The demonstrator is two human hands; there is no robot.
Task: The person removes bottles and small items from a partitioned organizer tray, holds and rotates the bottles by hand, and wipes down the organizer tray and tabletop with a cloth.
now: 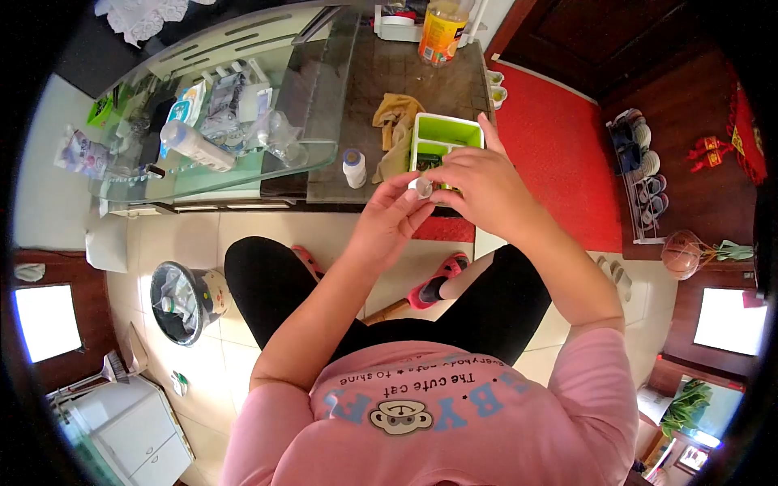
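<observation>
My left hand point(387, 217) grips a small white round cap-like piece point(420, 188) between thumb and fingers, its round opening facing up. Over it from the right comes my right hand point(485, 188), thumb and fingertips closed right beside the white piece; what they pinch, if anything, is hidden. Behind both hands stands a white-and-green divided box point(448, 127) on the dark cabinet top, partly covered by my right hand. A small white bottle with a bluish-grey top point(354, 168) stands upright left of my left hand. Brown cloth point(396, 121) lies crumpled beside the box.
At the left, a glass tabletop point(324, 162) carries a large white bottle point(197, 146) and several packets. An orange-labelled bottle point(443, 32) stands at the back. A trash bin point(180, 312) is on the floor to the left; a shoe rack point(639, 178) stands at right.
</observation>
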